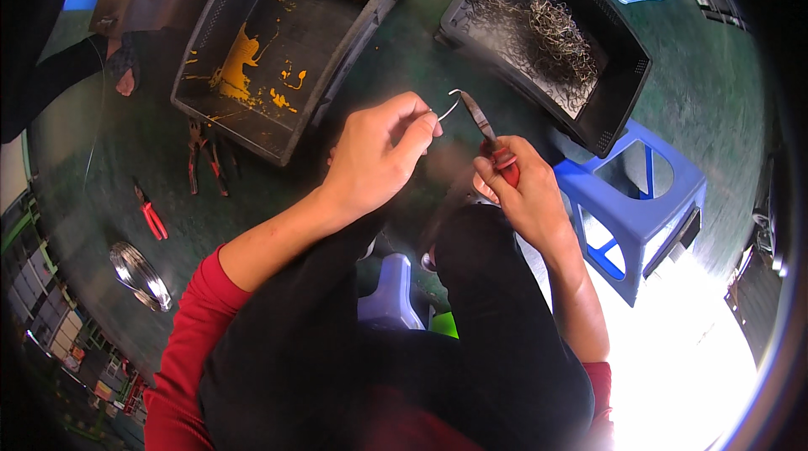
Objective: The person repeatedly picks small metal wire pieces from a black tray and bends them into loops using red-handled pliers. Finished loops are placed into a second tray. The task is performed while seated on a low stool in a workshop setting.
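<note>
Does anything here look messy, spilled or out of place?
Yes: yellow paint-like stains are splashed across the bottom of the left crate. Pliers and other hand tools lie loose on the floor beside it. The right crate holds a tangle of bent wire pieces.

The pliers (497, 148) in the right hand (518, 190) have red handles and dark grey tips. The wire (446, 106) between the left hand's fingers (421, 127) is silver. Beyond the fingers, one black crate (252, 127) is splashed yellow inside; another black crate (619, 114) holds grey-brown wire bits. Right of the fingers stands a blue stool (640, 224).
</note>
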